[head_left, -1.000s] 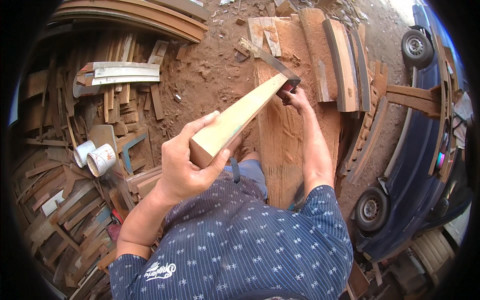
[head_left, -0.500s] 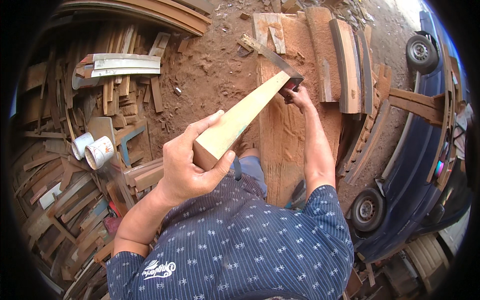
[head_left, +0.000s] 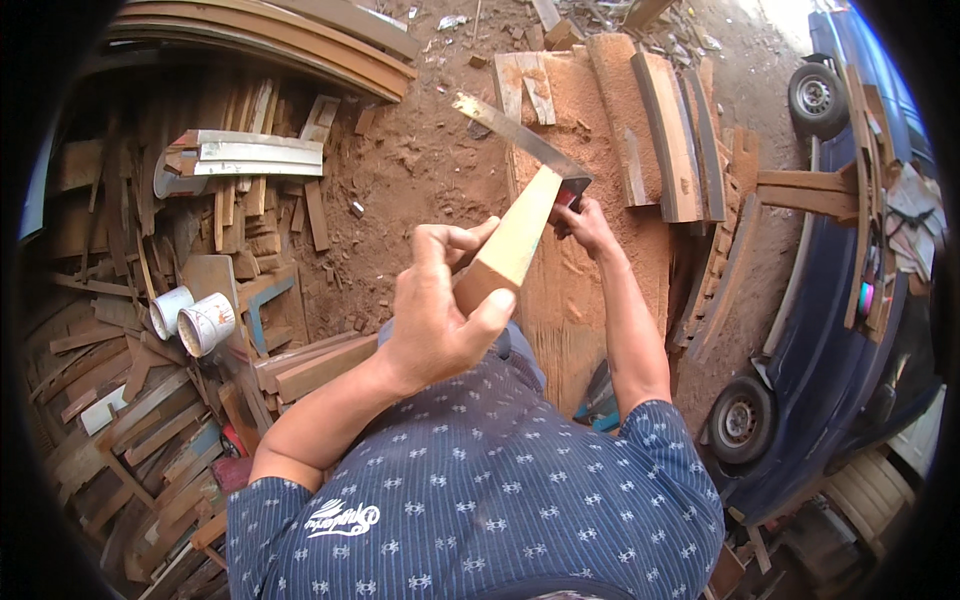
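Around mid-frame, clamped the left hand (head_left: 432, 318) on the near end of the pale wooden beam (head_left: 520, 232) and closed the right hand (head_left: 586, 226) on the try square (head_left: 520, 138) at its far end; probably needed to press the stock (head_left: 575, 187) flush, sighting steadily.

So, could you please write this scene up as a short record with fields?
Left hand: gripping the near end of a pale, squared wooden bar
Right hand: holding an L-shaped square with a grey metal blade
Blade position: across the bar's far end; exact contact unclear
Below the hands: broad, sawdust-strewn brown wooden plank
Left side: two white plastic buckets among brown wood offcuts
Right side: dark blue vehicle
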